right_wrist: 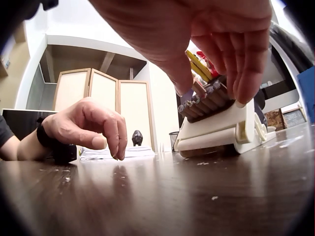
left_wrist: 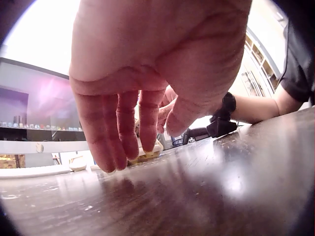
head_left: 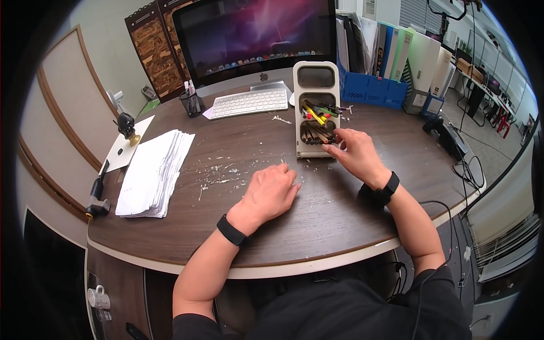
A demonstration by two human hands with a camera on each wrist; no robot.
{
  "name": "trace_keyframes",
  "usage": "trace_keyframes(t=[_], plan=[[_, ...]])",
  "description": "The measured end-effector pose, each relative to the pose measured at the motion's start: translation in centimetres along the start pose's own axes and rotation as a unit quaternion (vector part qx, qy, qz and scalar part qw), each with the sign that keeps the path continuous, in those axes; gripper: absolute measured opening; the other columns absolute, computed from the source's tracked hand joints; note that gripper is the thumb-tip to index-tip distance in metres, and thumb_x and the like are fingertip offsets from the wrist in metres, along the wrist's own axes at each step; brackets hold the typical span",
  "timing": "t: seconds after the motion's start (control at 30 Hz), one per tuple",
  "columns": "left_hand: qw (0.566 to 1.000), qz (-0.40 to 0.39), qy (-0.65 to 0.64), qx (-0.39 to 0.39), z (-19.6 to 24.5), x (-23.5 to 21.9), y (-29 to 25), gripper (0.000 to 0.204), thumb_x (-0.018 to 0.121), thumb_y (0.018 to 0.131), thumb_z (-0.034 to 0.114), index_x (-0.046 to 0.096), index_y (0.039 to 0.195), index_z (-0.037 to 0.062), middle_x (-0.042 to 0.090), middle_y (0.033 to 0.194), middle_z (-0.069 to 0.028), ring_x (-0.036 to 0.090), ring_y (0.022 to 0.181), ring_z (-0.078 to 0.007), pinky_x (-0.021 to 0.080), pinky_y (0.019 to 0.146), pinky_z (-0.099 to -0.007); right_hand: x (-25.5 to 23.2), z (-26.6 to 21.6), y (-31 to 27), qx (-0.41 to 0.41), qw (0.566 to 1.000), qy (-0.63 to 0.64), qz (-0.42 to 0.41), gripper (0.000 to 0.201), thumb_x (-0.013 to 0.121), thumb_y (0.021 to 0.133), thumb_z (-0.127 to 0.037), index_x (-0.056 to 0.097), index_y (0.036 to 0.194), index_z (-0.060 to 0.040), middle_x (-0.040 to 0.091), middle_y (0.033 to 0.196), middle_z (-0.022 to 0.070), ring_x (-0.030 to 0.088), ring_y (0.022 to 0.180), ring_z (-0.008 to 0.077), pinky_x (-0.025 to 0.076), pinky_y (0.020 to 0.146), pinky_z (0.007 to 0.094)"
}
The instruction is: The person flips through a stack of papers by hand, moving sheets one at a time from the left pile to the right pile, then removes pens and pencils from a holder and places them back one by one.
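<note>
A white organizer [head_left: 318,153] with dark compartments stands on the desk below the monitor. Brown pencils [head_left: 313,134] fill its lowest compartment; yellow and green pens [head_left: 317,111] lie in the one above. My right hand [head_left: 360,156] is at the organizer's lower right corner, its thumb and fingertips at the pencil ends; in the right wrist view the right hand [right_wrist: 221,44] has its thumb beside a pencil end [right_wrist: 199,89], and whether it pinches it I cannot tell. My left hand [head_left: 267,192], holding nothing, hangs fingers down at the desk surface, also in the left wrist view [left_wrist: 147,64].
White scraps [head_left: 218,171] are scattered on the desk [head_left: 226,255]. A paper stack [head_left: 153,175] lies at the left, near a power tool [head_left: 97,205]. Behind are a keyboard [head_left: 249,103], a pen cup [head_left: 192,104], the monitor [head_left: 255,34] and a blue basket [head_left: 374,90]. Cables [head_left: 467,170] lie at the right.
</note>
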State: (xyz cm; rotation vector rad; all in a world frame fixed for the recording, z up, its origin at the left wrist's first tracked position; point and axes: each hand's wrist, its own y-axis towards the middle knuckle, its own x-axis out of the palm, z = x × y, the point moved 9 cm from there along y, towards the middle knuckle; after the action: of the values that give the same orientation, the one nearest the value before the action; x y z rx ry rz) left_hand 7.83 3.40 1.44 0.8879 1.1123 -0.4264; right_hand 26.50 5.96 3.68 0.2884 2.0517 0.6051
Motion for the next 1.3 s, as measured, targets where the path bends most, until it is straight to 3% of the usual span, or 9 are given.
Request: trace_keyframes(t=[0.07,0.17,0.4,0.6,0.7,0.93,1.07,1.13,1.3], plan=[[1.000,-0.006,0.001,0.001,0.1,0.2,-0.1,0.023,0.066,0.088,0.021,0.061,0.079,0.0004,0.060,0.084,-0.0146,0.063,0.081,-0.0353,0.053,0.072,-0.0455,0.4,-1.0,0.0,-0.066,0.996,0.061,0.011,0.034,0.079,0.080,-0.023,0.066,0.101,0.0000,0.066,0.086,0.0129,0.065,0.073,0.0291,0.052,0.068,0.0403],[1.000,-0.005,0.009,0.005,0.1,0.2,0.0,0.023,0.066,0.088,0.020,0.061,0.078,0.0002,0.060,0.083,-0.0147,0.063,0.080,-0.0353,0.053,0.072,-0.0456,0.0,-2.1,-0.1,-0.091,0.994,0.065,0.022,0.030,0.077,0.081,-0.020,0.065,0.100,-0.0007,0.065,0.086,0.0133,0.065,0.076,0.0308,0.052,0.069,0.0411],[1.000,-0.009,0.008,0.013,0.1,0.3,-0.1,0.024,0.066,0.087,0.020,0.060,0.077,-0.0001,0.059,0.081,-0.0154,0.063,0.078,-0.0358,0.052,0.071,-0.0462,-0.3,-1.8,-0.3,-0.076,0.996,0.006,0.036,0.028,0.075,0.082,-0.018,0.065,0.101,-0.0010,0.065,0.095,0.0135,0.065,0.083,0.0328,0.052,0.072,0.0409],[1.000,-0.004,0.012,0.018,0.2,0.4,-0.1,0.024,0.067,0.087,0.020,0.060,0.077,-0.0004,0.060,0.080,-0.0156,0.063,0.079,-0.0355,0.053,0.071,-0.0459,-0.6,-4.2,0.1,-0.188,0.981,-0.002,0.043,0.028,0.070,0.088,-0.021,0.065,0.104,0.0007,0.065,0.103,0.0170,0.063,0.096,0.0351,0.051,0.081,0.0426],[0.999,-0.027,0.020,0.008,0.2,0.3,0.0,0.022,0.066,0.087,0.020,0.063,0.080,-0.0003,0.062,0.084,-0.0166,0.065,0.082,-0.0354,0.054,0.073,-0.0457,1.5,-4.9,1.2,-0.217,0.971,0.002,-0.095,0.034,0.059,0.098,-0.020,0.058,0.121,0.0042,0.063,0.117,0.0227,0.061,0.106,0.0407,0.050,0.089,0.0446],[1.000,-0.015,0.022,0.011,0.2,0.5,-0.1,0.023,0.067,0.087,0.021,0.062,0.077,0.0007,0.060,0.080,-0.0145,0.063,0.081,-0.0336,0.053,0.073,-0.0453,4.8,-3.8,2.8,-0.207,0.957,-0.059,-0.196,0.028,0.056,0.099,-0.023,0.057,0.112,0.0017,0.064,0.108,0.0209,0.062,0.097,0.0406,0.049,0.082,0.0485],[1.000,-0.014,0.025,0.014,0.3,0.5,-0.2,0.023,0.067,0.087,0.021,0.062,0.078,0.0007,0.061,0.080,-0.0144,0.064,0.082,-0.0333,0.053,0.073,-0.0451,4.2,-3.9,2.5,-0.230,0.961,-0.061,-0.140,0.030,0.060,0.096,-0.026,0.058,0.110,0.0005,0.065,0.102,0.0208,0.063,0.092,0.0404,0.049,0.078,0.0486],[0.999,-0.020,0.033,0.015,0.4,0.6,-0.2,0.022,0.067,0.087,0.021,0.062,0.079,0.0007,0.061,0.081,-0.0143,0.063,0.084,-0.0330,0.053,0.074,-0.0447,3.5,-3.6,2.8,-0.200,0.968,-0.099,-0.111,0.034,0.062,0.094,-0.036,0.057,0.100,-0.0025,0.066,0.085,0.0196,0.065,0.085,0.0403,0.050,0.073,0.0499],[0.999,-0.022,0.040,0.017,0.6,0.6,-0.2,0.022,0.067,0.087,0.021,0.063,0.079,0.0009,0.061,0.082,-0.0139,0.063,0.084,-0.0327,0.053,0.074,-0.0441,4.8,-2.9,3.1,-0.208,0.967,-0.092,-0.115,0.042,0.068,0.089,-0.042,0.059,0.099,-0.0026,0.066,0.087,0.0207,0.065,0.084,0.0407,0.051,0.072,0.0482]])
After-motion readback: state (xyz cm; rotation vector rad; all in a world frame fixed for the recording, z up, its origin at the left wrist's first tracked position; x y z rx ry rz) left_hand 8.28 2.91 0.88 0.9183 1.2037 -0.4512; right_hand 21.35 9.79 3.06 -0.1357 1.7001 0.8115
